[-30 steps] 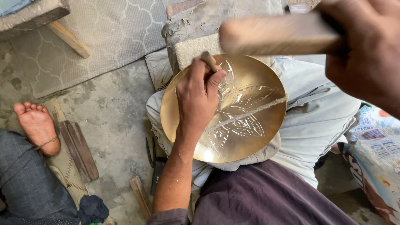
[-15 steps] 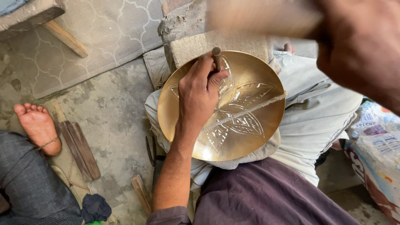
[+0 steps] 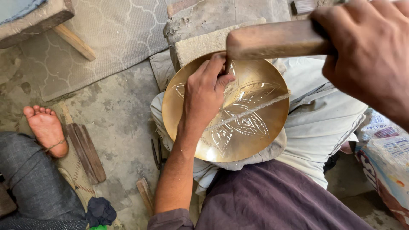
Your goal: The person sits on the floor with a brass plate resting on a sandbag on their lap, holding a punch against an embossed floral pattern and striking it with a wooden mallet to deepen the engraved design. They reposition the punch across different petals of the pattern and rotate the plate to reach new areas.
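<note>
The left hand (image 3: 204, 96) is laid over the brass plate (image 3: 255, 127), its fingers pinched closed round a thin metal punch (image 3: 227, 64) that is held nearly upright on the plate's upper part. The right hand (image 3: 368, 55) is clenched fully round the handle of a wooden mallet (image 3: 272, 39), whose head is poised just above the top of the punch.

Head view. The brass plate is propped tilted on the person's lap, bedded on pale cloth (image 3: 328, 115), with its far rim against a stone block (image 3: 204, 42). A leaf-and-petal pattern is chased into the plate's face, and a twisted cord (image 3: 255, 108) is stretched across it from rim to rim. To the left of the plate, on the concrete floor (image 3: 115, 110), flat wooden strips (image 3: 87, 151) are laid beside another person's bare foot (image 3: 47, 130). A dark metal tool (image 3: 156, 153) is seen just left of the plate's lower rim. A printed sack (image 3: 385, 157) is set to the plate's right.

For a clean mark, it is judged that the punch should be kept seated on the drawn line, the heel of the left hand kept braced on the plate, and the mallet brought squarely onto the punch top so that skidding is avoided.

Counted: one plate, one punch, one mallet, one cord, one foot, one sack; the strips cannot be counted surely.
</note>
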